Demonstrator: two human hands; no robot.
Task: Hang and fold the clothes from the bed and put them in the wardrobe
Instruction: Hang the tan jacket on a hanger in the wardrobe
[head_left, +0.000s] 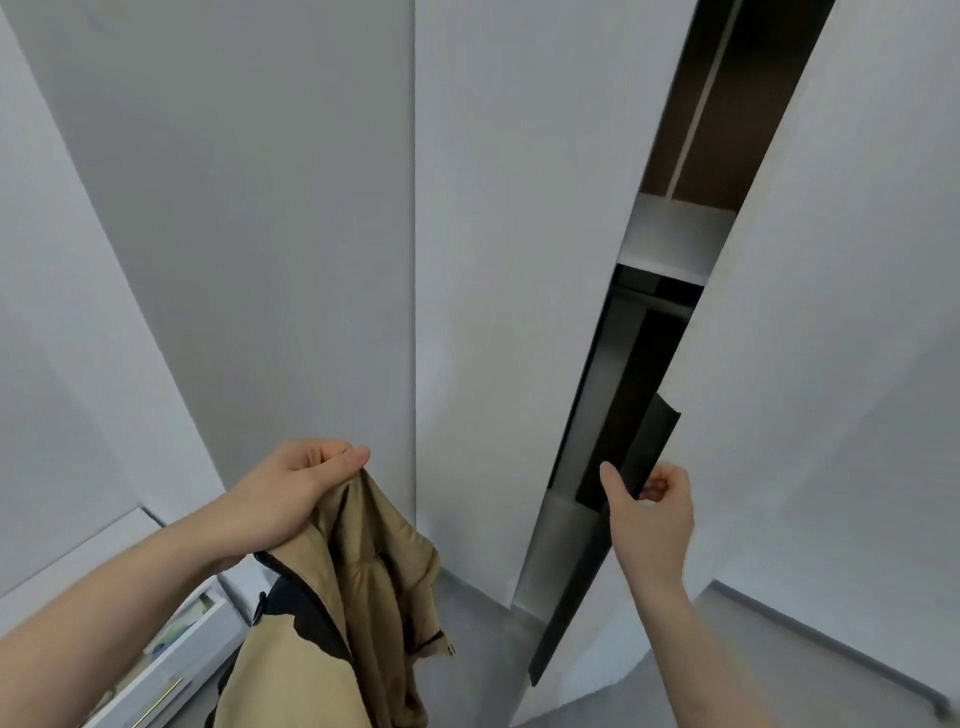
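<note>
A: What's nearest?

B: The left hand (291, 493), low and left of centre, fingers and thumb pinched on the top of a tan jacket (353, 597). The jacket has black patches and a dark zip edge, and it hangs loose and bunched below the hand, on no hanger that I can see.

A: And the right hand (649, 509)?

B: A little further out, fingers curled round the dark handle (634, 457) on the edge of the wardrobe door (831, 312). The thumb lies along the handle's near side.

A: How far open is the door?

B: Only ajar. The gap shows a white shelf (670, 234) across it, with dark space above and below. I can't make out a rail or hangers in there.

A: So where does the task stand?

B: Early for this jacket, I'd say. It has reached the wardrobe but is neither hung nor folded, and the door needs to swing wider first. The bed is out of view, so I can't tell what clothes are left there.

A: Anything else?

B: A white drawer (171, 660) stands open at the lower left corner.
</note>
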